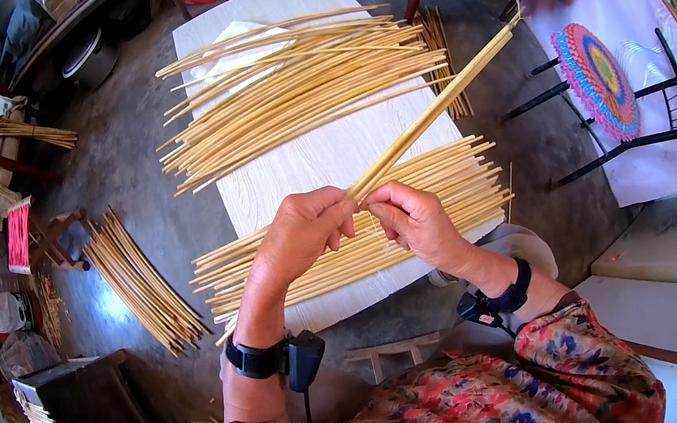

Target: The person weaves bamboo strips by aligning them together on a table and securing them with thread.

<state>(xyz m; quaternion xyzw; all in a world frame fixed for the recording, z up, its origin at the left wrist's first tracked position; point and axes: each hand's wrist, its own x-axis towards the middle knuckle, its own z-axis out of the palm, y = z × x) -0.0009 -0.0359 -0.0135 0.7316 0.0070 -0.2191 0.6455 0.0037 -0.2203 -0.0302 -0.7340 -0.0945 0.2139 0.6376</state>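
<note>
A long, pale yellow stick-like piece [439, 107] slants up from my hands to the far right; it may be several thin sticks laid together, and a thin strand shows at its far tip. My left hand [310, 227] is closed round its near end. Beside it, my right hand [410, 216] pinches at that same end, thumb and fingertips together. What lies in this pinch is too small to make out. Under both hands, many thin yellow sticks [440, 182] lie side by side on the near part of the pale table [295, 161].
A second layer of sticks [285, 100] covers the far part of the table, over a white cloth [240, 37]. On the floor to the left lies a stick bundle [141, 278]. A chair with a colourful round cushion [597, 82] stands at the right.
</note>
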